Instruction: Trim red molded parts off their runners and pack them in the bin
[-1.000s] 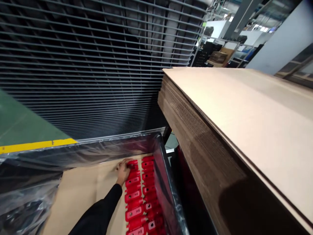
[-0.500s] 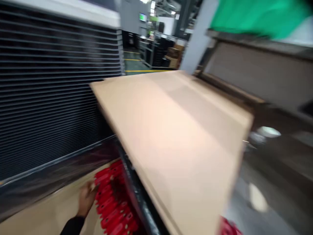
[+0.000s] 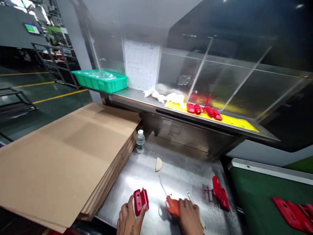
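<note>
My left hand (image 3: 128, 219) is at the bottom of the view, its fingers closed around a red plastic part (image 3: 140, 200) held just above the steel worktable (image 3: 176, 169). My right hand (image 3: 189, 217) rests on the table with its fingers curled over an orange-handled tool (image 3: 172, 206). Another red plastic part (image 3: 220, 193) lies on the table to the right of that hand. A thin metal pick (image 3: 162, 186) lies between the hands.
A tall stack of flat cardboard sheets (image 3: 61, 160) fills the left. A small water bottle (image 3: 140, 141) stands beside it. The raised shelf (image 3: 156, 104) holds a green tray (image 3: 101, 81), white rags and red parts (image 3: 204, 110). More red parts (image 3: 293, 210) lie on the green belt, right.
The view has swung right, from the lined bin of red parts past the cardboard stack to the steel worktable. My left hand left the bin and now holds a red part.
</note>
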The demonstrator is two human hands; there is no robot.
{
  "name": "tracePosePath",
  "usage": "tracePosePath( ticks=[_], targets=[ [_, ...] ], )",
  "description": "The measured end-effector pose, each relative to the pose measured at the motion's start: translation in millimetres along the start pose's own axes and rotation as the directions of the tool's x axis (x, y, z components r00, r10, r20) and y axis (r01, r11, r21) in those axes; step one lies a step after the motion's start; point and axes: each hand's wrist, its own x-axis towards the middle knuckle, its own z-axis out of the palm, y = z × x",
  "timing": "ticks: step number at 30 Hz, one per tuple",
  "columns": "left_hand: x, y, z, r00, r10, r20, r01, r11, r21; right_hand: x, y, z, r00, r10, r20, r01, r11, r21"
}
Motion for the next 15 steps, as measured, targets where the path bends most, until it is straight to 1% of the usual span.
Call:
tracePosePath(
  ticks=[1,2,4,6,8,9,11,12,13,14,15],
  targets=[
    [6,15,16.7,0.998,0.052,-0.036,-0.047,0.992,0.116,15,-3,7,1.000,0.012,-0.006,-0.012,0.999,-0.031],
    [11,27,30.3,0.996,0.079,-0.047,-0.068,0.978,0.199,28,-8,14,1.000,0.023,-0.007,-0.023,0.999,-0.049],
    [21,40,47.2,0.996,0.067,-0.066,-0.047,0.963,0.264,47,-15,28,1.000,0.019,0.003,-0.019,0.999,-0.032],
    [28,42,52.1,0.995,0.027,-0.098,0.000,0.964,0.264,52,-13,36,1.000,0.002,0.009,-0.002,1.000,0.028],
    [31,41,49.7,0.992,-0.034,-0.124,0.062,0.970,0.233,46,4,35,1.000,0.005,-0.019,-0.003,0.996,0.092],
    [31,41,47.4,0.990,-0.064,-0.123,0.088,0.975,0.202,41,17,31,0.998,0.029,-0.049,-0.022,0.993,0.118],
    [25,46,42.5,0.990,-0.103,-0.099,0.114,0.987,0.110,29,48,21,0.984,0.130,-0.125,-0.110,0.982,0.155],
    [20,50,40.2,0.990,-0.118,-0.074,0.119,0.993,0.013,25,63,17,0.968,0.192,-0.162,-0.165,0.971,0.171],
    [13,56,37.9,0.991,-0.129,-0.040,0.124,0.985,-0.118,24,75,14,0.949,0.247,-0.195,-0.211,0.959,0.189],
    [6,63,35.6,0.990,-0.139,-0.001,0.134,0.955,-0.263,25,84,12,0.933,0.285,-0.222,-0.239,0.948,0.212],
    [-1,70,33.1,0.989,-0.146,0.037,0.149,0.906,-0.395,29,89,13,0.923,0.299,-0.242,-0.241,0.940,0.241]
  ],
)
